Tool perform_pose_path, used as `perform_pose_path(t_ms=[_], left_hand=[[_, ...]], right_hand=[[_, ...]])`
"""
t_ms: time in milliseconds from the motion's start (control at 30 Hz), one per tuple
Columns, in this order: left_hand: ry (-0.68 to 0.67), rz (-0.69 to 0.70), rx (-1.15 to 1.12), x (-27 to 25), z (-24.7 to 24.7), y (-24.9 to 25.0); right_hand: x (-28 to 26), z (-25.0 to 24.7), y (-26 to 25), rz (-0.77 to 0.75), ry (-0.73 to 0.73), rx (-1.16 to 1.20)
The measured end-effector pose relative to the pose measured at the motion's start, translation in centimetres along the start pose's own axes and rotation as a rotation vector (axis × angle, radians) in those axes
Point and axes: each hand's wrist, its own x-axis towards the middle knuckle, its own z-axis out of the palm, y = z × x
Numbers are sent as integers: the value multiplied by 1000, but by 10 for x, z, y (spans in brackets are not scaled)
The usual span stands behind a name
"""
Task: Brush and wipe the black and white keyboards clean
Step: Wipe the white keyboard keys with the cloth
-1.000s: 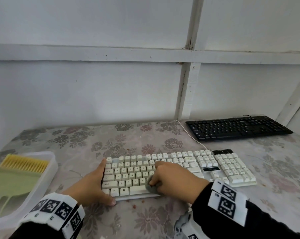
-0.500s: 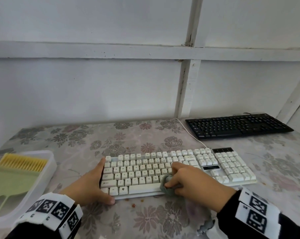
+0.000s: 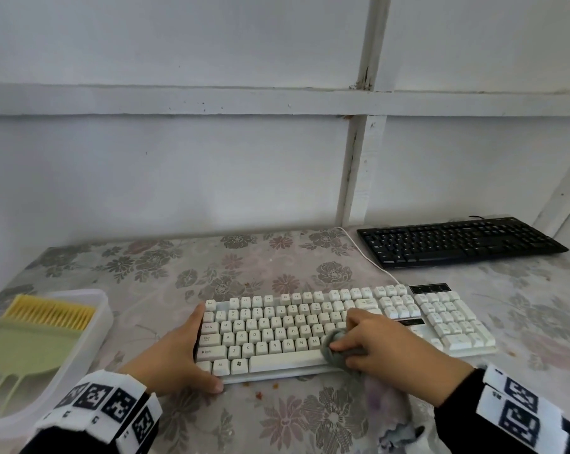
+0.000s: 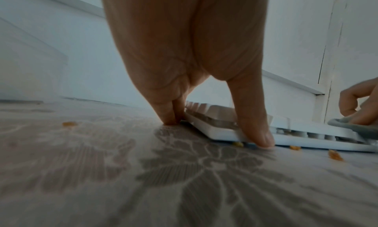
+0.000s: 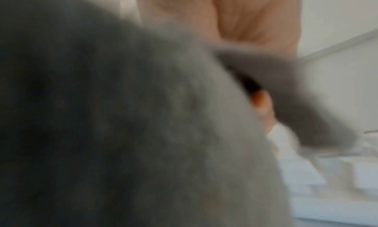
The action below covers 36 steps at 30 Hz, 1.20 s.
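The white keyboard lies across the near middle of the table. My left hand braces its left end, with straight fingers against the side edge and the thumb along the front edge. My right hand grips a bunched grey cloth and presses it on the keys by the right end of the space bar. In the right wrist view the blurred cloth fills most of the picture, and white keys show beyond it. The black keyboard lies untouched at the back right.
A clear plastic tray at the left edge holds a green dustpan and a yellow-bristled brush. Orange crumbs lie on the floral tablecloth in front of the white keyboard. Its white cable runs back towards the wall.
My right hand has slid the cloth rightwards along the lower key rows, from left of centre to the right end of the space bar. The left hand has stayed put.
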Motion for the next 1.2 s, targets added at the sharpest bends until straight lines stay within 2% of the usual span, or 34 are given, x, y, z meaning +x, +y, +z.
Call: perform_pose_path(t_ms=[200,333,433,833,967,1067,1200], left_hand=[[-17,6,9,0,-1,1],[-10,8,12,2,0,0],[4,12,12,4,1,-2],[11,31,-22,7,2,-8],[13,24,-20,7,2,-7],[9,29,-20,6,1,-7],[12,28,-19,7,1,-7]], right_hand=[[-11,-6,17,91,-21,-74],[-9,-5,5,47,49,-111],[-12,0,-3,28,33,-51],[-39,-20,43,279,7,-142],[-39,-19,42,224,59,-51],[-37,-12,43,199,-5,-65],[-43,-13,57,241,-41,-110]])
